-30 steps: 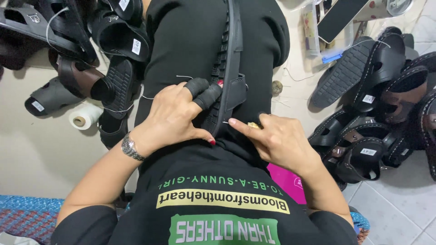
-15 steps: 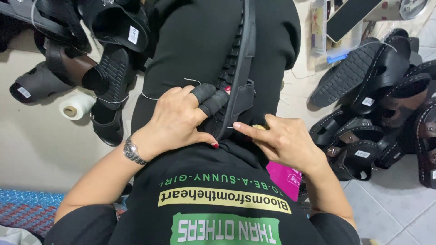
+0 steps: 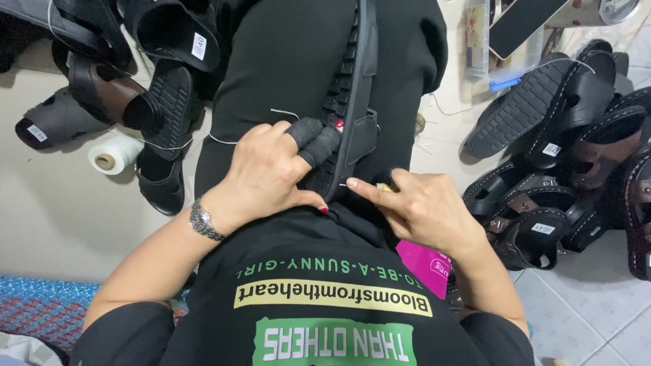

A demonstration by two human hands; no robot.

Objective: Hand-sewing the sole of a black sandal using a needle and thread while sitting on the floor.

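Black sandals [image 3: 542, 203] crowd the tiled floor [image 3: 597, 312] around me, a thread spool [image 3: 115, 156] at my left. My left hand [image 3: 271, 169] clasps the black sandal sole [image 3: 349, 102] standing edgewise on my lap; my right hand [image 3: 424, 207], just below, pinches a needle [image 3: 349, 183] against its heel.

black sandal [image 3: 352, 88], white thread spool [image 3: 115, 154], pink packet [image 3: 420, 264].

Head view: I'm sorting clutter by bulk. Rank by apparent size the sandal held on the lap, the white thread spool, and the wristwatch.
1. Black sandal, held by the left hand, largest.
2. White thread spool.
3. Wristwatch, smallest, though it sits nearer the camera than the spool.
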